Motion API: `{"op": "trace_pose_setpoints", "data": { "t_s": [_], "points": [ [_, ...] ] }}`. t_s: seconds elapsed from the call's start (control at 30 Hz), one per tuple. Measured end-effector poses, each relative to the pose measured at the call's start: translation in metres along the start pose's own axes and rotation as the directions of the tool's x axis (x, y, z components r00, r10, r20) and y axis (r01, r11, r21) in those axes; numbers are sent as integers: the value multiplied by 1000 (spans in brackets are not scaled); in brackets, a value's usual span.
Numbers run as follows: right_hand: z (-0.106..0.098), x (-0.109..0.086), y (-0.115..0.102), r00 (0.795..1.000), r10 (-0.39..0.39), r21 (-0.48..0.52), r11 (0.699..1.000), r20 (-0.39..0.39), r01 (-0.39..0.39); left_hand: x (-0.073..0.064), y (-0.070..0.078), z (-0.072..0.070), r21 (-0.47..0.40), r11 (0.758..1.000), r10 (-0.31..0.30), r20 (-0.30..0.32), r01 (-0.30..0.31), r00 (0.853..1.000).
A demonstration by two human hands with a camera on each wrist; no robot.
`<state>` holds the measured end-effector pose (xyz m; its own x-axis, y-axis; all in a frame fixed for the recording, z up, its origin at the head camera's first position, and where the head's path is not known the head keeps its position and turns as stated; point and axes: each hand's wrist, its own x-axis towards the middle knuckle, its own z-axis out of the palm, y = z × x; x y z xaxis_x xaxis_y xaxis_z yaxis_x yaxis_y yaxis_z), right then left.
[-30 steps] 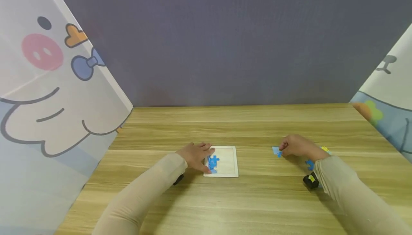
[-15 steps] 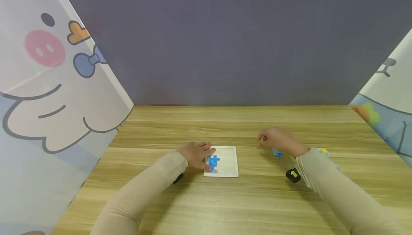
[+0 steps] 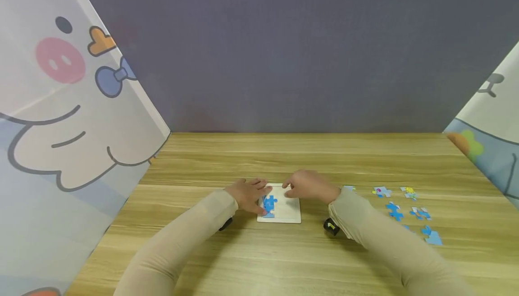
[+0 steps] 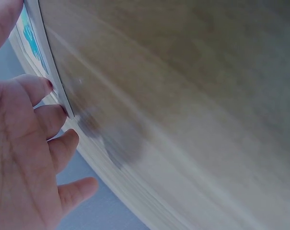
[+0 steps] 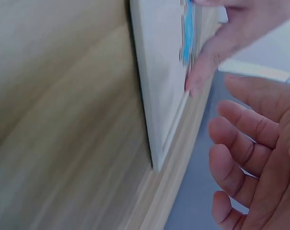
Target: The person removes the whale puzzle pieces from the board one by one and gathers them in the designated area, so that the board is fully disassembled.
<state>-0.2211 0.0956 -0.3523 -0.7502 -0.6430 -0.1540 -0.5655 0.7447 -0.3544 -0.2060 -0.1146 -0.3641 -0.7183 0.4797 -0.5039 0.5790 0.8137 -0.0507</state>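
A square white puzzle tray [image 3: 289,215] lies on the table, with joined blue puzzle pieces [image 3: 269,203] along its left side. My left hand [image 3: 247,196] rests over the tray's left edge, fingers spread and thumb near the lower left corner. In the left wrist view, fingertips [image 4: 44,87] sit right at the tray's edge. Over the tray's upper right part is my right hand [image 3: 310,185], thumb and index finger apart. The right wrist view shows its fingers [image 5: 240,148] loosely bent with no piece between them, beside the tray [image 5: 159,72].
Several loose puzzle pieces lie on the right of the table, among them a dark blue one [image 3: 394,211], a yellow-flowered one [image 3: 408,192] and a light blue one [image 3: 434,237]. A grey panel [image 3: 300,52] stands behind the table; cartoon-printed walls [image 3: 48,107] flank it.
My right hand has moved left from the loose pieces to over the tray, its thumb and index finger now apart. The left hand has stayed on the tray's left edge.
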Motion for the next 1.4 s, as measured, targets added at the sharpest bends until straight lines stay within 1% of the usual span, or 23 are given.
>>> {"op": "trace_pose_setpoints", "data": {
  "t_s": [0.1,0.23,0.47,0.53,0.77,1.03,1.23,1.4],
  "points": [
    [4,5,-9,1000,11,-23,1000,12,-10,-1,0,-1,-3,1000,-2,6,2,1000],
    [11,10,-16,1000,-5,-67,998,3,6,-2,0,-2,-6,1000,-7,14,7,1000],
    [19,17,-27,996,63,-131,990,70,-53,-2,0,0,-1,1000,-5,2,5,1000],
    [22,19,-29,995,70,-135,989,78,-59,-2,0,1,2,1000,-5,1,5,1000],
    [26,22,-32,993,97,-63,994,73,-93,-1,0,2,27,999,-20,9,19,1000],
    [27,24,-34,993,97,-49,994,65,-93,0,0,0,30,999,-35,8,35,999],
    [28,27,-32,991,117,-32,993,64,-115,0,0,0,30,999,-44,2,44,999],
    [29,26,-31,993,115,0,993,34,-115,-1,0,0,43,998,-47,10,47,999]
  ]
}}
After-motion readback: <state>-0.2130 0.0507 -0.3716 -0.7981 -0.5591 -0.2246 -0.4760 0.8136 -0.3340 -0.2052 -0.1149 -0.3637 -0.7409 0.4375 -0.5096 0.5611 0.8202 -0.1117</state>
